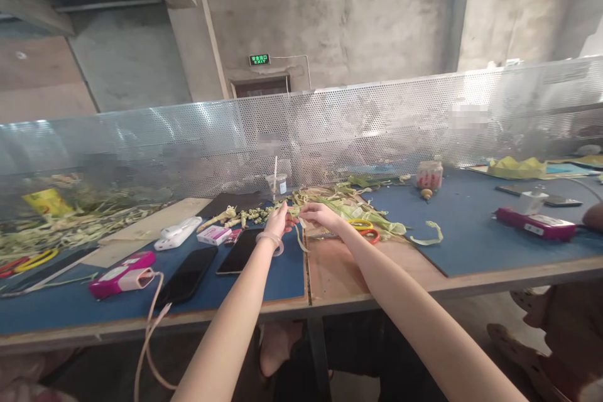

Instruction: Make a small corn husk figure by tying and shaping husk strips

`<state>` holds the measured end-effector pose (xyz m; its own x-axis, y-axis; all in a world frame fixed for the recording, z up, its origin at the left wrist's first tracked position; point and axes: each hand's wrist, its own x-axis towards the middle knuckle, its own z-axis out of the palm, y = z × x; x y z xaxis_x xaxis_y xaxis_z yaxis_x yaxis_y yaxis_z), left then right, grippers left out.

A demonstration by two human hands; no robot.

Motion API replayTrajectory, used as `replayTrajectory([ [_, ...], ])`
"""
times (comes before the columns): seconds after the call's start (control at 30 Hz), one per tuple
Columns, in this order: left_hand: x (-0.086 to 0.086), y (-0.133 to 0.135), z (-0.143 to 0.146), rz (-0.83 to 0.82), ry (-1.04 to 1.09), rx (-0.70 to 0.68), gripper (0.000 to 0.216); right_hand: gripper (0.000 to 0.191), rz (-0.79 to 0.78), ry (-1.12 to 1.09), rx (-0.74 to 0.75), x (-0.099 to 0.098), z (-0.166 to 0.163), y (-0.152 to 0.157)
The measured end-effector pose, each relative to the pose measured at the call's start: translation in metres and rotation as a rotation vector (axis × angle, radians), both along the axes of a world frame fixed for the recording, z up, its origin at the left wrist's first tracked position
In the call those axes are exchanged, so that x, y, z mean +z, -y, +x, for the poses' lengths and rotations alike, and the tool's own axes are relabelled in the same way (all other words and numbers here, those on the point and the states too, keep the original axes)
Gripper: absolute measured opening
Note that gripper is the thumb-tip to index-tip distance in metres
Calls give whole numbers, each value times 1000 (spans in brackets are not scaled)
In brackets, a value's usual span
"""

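My left hand [279,221], with a pale bangle [270,240] at its wrist, reaches over the table's middle with its fingers curled. Close beside it, my right hand [318,215] has thumb and fingers pinched together. A thin pale green leaf strip [301,240] runs between the fingertips of both hands and hangs down; its upper end is hidden by the fingers. Behind and right of the hands lies a pile of pale green leaves [339,202]. Knobbly greenish plaited pieces [249,216] lie left of them. Scissors with yellow and red handles [369,235] rest under my right forearm.
A black phone [187,276], a dark tablet [238,254], a magenta power bank [123,274] and a white device [178,232] lie to the left. A plastic cup [279,183] stands before the perforated metal screen [207,144]. Farther right are a jar [429,174] and another magenta power bank [536,224].
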<state>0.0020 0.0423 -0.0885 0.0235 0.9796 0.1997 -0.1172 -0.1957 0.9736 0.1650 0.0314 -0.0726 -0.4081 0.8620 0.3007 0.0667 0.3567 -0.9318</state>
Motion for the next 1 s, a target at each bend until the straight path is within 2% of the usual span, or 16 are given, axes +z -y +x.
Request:
replayTrajectory([
  [0.23, -3, -5, -1, 116, -120, 107, 37, 39, -35, -8, 10, -2, 1, 0],
  [0.37, -1, -5, -1, 151, -212, 142, 37, 41, -85, -83, 68, -4, -2, 1],
  [0.57, 2, 0, 1, 200, -437, 185, 36, 40, -62, -99, -120, -11, -8, -7],
  [0.7, 3, 3, 2, 224, -537, 186, 34, 36, -63, -107, -65, -12, -11, -7],
  [1.0, 5, 6, 5, 231, -390, 103, 31, 33, -13, -156, -92, -14, -15, -10],
])
